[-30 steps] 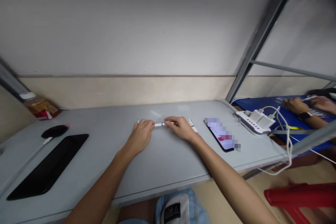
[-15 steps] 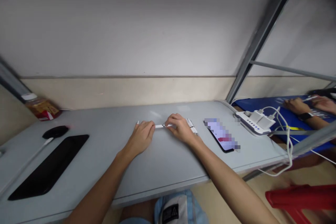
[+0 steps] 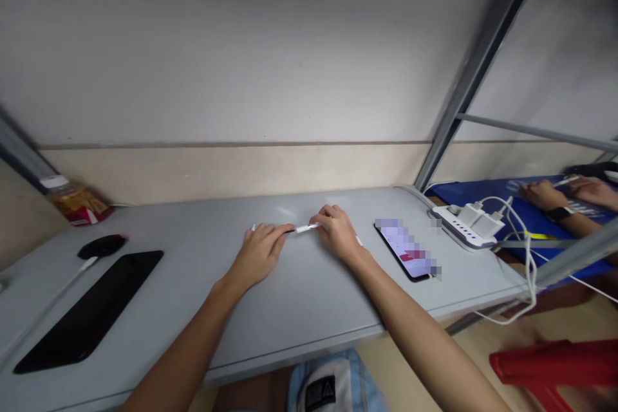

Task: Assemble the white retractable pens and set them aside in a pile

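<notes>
A slim white pen-like stick (image 3: 305, 228) with a short dark section at its left end spans the gap between my hands, just above the desk. My left hand (image 3: 261, 250) has its fingers closed around the dark end, and a small white tip pokes out behind its knuckles. Thumb and fingers of my right hand (image 3: 335, 230) pinch the stick's right end. Whether the stick is one piece or two parts meeting cannot be made out. Beside the right hand, a small white item (image 3: 359, 240) lies mostly hidden on the desk.
A phone (image 3: 405, 250) with a lit screen lies to the right, near a white power strip (image 3: 466, 228) with plugs and cables. At left are a black mat (image 3: 91, 312), a black disc (image 3: 101, 246) and a bottle (image 3: 77, 201). Another person's hands (image 3: 543, 195) are at the far right.
My right hand has shifted slightly right and up. A dark section now shows by my left fingers, and the white length tilts up towards the right.
</notes>
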